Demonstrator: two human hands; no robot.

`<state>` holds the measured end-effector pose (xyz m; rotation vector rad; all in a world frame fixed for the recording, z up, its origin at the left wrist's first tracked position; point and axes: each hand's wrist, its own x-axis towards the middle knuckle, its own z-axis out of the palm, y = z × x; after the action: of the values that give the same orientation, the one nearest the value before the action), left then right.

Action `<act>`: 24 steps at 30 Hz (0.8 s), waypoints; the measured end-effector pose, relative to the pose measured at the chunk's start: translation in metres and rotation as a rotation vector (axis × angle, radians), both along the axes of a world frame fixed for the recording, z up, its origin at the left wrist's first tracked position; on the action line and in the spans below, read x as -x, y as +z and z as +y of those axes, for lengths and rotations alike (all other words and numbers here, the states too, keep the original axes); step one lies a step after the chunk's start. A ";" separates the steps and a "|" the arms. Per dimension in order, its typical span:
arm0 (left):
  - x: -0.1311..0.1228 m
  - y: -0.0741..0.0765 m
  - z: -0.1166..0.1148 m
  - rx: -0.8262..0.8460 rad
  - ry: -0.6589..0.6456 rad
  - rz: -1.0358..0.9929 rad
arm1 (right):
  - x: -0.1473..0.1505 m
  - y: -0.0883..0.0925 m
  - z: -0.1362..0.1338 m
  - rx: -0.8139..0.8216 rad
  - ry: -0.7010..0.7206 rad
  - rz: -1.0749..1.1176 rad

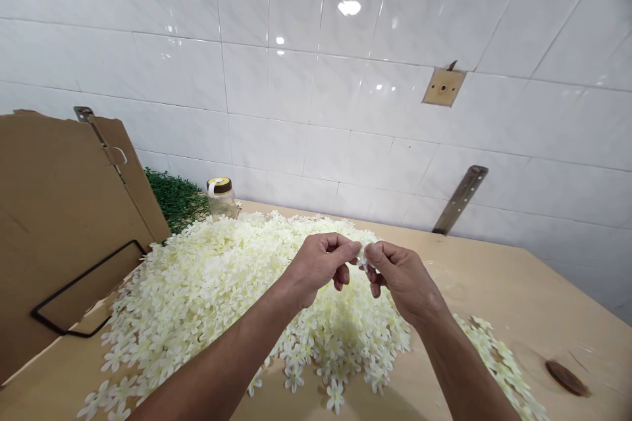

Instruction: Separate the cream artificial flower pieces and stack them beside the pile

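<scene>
Above a large heap of pale yellow-white artificial flowers (212,283), my two hands meet fingertip to fingertip. A small white artificial flower (364,258) shows between them, partly covered by the fingers. My left hand (323,263) pinches at its left side with thumb and forefinger. On the other side, the thumb and forefinger of my right hand (402,276) are closed on the same flower. Whether it is one blossom or several stacked together I cannot tell.
A jar with a brown and yellow lid (220,194) stands behind the heap, beside green plastic foliage (178,197). Cardboard (64,210) rises at the left with a black wire frame (89,289). A smaller flower pile (498,362) and a brown oval object (567,377) lie right.
</scene>
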<state>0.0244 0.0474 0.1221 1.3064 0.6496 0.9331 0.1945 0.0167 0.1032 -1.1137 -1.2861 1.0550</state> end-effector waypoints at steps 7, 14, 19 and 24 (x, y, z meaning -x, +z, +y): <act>0.002 -0.002 0.007 0.021 0.177 -0.046 | -0.003 0.008 -0.004 0.066 0.100 0.038; 0.006 -0.004 0.012 0.011 0.262 -0.057 | -0.006 0.011 -0.005 0.077 0.072 0.056; 0.006 -0.001 0.010 0.016 0.243 -0.068 | -0.003 0.009 -0.005 0.090 0.024 0.041; 0.006 -0.003 0.011 -0.004 0.209 -0.064 | -0.002 0.012 -0.005 0.099 -0.021 0.047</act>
<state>0.0180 0.0584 0.1193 1.2227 0.7446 1.1422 0.1963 0.0120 0.1147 -1.1677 -1.1927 1.1329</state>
